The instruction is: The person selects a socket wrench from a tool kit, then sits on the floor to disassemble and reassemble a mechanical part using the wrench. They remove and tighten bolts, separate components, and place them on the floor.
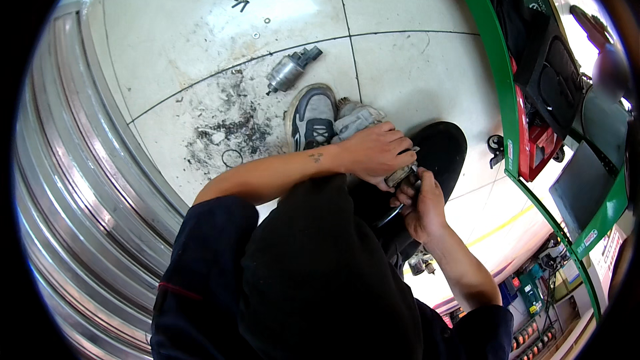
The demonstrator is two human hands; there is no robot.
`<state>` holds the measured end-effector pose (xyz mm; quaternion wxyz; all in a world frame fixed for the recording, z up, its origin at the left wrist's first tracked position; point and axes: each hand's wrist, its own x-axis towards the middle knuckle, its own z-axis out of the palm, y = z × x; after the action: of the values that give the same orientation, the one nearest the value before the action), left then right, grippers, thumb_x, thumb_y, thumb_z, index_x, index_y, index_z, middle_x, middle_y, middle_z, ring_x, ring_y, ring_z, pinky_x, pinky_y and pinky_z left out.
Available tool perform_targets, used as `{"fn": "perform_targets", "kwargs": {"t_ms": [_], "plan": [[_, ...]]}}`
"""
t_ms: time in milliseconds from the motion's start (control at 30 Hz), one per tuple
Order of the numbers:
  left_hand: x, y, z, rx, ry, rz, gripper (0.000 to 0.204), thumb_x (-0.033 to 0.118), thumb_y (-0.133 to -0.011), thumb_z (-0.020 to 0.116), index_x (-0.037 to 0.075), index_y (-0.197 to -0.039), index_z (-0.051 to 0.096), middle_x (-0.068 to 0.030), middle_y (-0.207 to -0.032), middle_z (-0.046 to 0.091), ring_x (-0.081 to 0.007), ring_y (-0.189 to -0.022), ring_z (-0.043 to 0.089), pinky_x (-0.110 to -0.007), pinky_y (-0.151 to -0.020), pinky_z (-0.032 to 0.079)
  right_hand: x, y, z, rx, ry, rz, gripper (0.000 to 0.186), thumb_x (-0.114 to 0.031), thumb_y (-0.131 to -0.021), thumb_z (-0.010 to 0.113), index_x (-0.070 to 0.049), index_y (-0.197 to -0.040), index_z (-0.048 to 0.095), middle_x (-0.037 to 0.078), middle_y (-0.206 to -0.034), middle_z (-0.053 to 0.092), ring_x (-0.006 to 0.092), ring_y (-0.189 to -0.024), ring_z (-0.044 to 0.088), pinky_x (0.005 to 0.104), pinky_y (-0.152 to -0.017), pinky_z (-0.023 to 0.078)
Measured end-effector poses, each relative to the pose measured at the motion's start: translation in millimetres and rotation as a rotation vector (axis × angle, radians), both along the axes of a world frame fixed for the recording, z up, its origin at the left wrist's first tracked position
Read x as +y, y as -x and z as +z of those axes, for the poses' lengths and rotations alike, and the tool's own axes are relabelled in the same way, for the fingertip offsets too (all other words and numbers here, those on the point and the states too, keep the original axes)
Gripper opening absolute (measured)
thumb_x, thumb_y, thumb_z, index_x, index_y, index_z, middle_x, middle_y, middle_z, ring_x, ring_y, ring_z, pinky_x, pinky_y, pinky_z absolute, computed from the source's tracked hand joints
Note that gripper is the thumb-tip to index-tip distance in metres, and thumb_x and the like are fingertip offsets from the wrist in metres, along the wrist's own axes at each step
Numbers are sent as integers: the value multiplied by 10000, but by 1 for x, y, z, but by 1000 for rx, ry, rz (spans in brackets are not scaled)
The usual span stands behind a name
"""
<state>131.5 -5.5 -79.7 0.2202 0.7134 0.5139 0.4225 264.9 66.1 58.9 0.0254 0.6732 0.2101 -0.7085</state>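
My left hand (377, 153) is wrapped over a grey cast-metal part (359, 120) with a toothed-looking far end, above and beside a grey sneaker (312, 117). The part's near end shows below my fingers, partly covered by them. Against that end my right hand (427, 207) is closed, its thumb and fingers pinching something dark. A thin shiny shaft (390, 216) sticks out by those fingers; its kind is hidden. On the floor ahead of the sneaker lies a silver cylindrical unit (287, 73) with a black connector end.
Bolts (241, 1) and a small washer (256, 35) lie on the far tiles. Black grit (233, 117) and a thin ring (232, 158) are left of the sneaker. Ribbed metal panels (73, 180) line the left. A green-framed wheeled cart (490, 47) stands at the right.
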Motion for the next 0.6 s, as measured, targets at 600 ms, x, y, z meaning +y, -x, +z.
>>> {"fn": "perform_targets", "kwargs": {"t_ms": [600], "plan": [[6, 20, 4, -141, 6, 42, 686, 497, -607, 870, 44, -1046, 598, -102, -1061, 628, -304, -995, 625, -399, -877, 482, 79, 21, 0, 158, -1135, 1993, 311, -285, -928, 709, -5, -893, 579, 110, -776, 665, 298, -728, 676, 392, -644, 523]]}}
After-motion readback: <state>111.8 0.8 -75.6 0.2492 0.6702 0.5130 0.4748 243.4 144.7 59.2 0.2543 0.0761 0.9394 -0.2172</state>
